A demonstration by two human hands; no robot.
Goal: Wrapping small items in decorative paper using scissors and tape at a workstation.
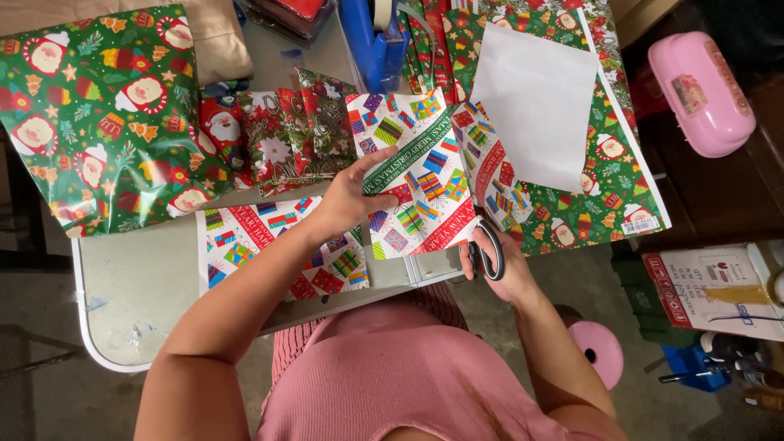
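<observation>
Scissors (488,251) w/ black handles gripped in right hand (495,265), blades under edge of white gift-print wrapping sheet (412,175) lying on grey tabletop (131,286), left hand (351,196) spread flat, fingers pressing sheet down, green wrapped box (98,114) at far left, pink case (701,90) at right
</observation>
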